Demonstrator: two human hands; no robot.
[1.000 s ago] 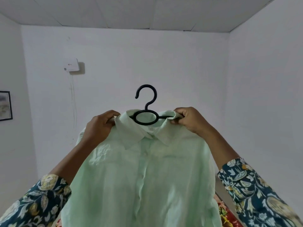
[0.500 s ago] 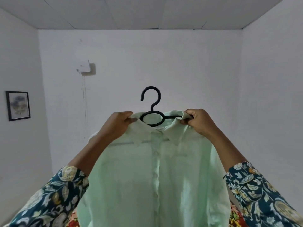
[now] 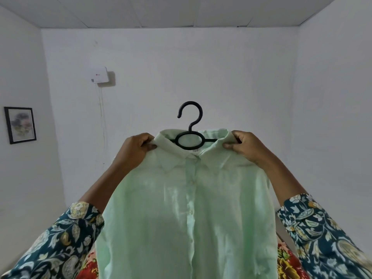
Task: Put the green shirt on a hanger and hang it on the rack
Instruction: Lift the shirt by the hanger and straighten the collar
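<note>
Since a second ago the view has swung left, so the framed picture [image 3: 20,125] now shows whole and the white wall box [image 3: 100,75] sits further right in my feed. Meanwhile the left hand [image 3: 136,150] has slid slightly outward, uncovering the collar's left end.

I can see only the hook, ring and short arm stubs of the black hanger [image 3: 190,131]; the rest is inside the green shirt [image 3: 187,214], which both hands hold up in the air at the middle of my view. Its hem is cut off by the bottom edge.

The left fingers [image 3: 148,147] are clamped on the collar's left end. The right hand [image 3: 246,147] pinches the right end.

A red floral cloth [image 3: 89,266] peeks out behind the shirt; I cannot tell what it covers.
</note>
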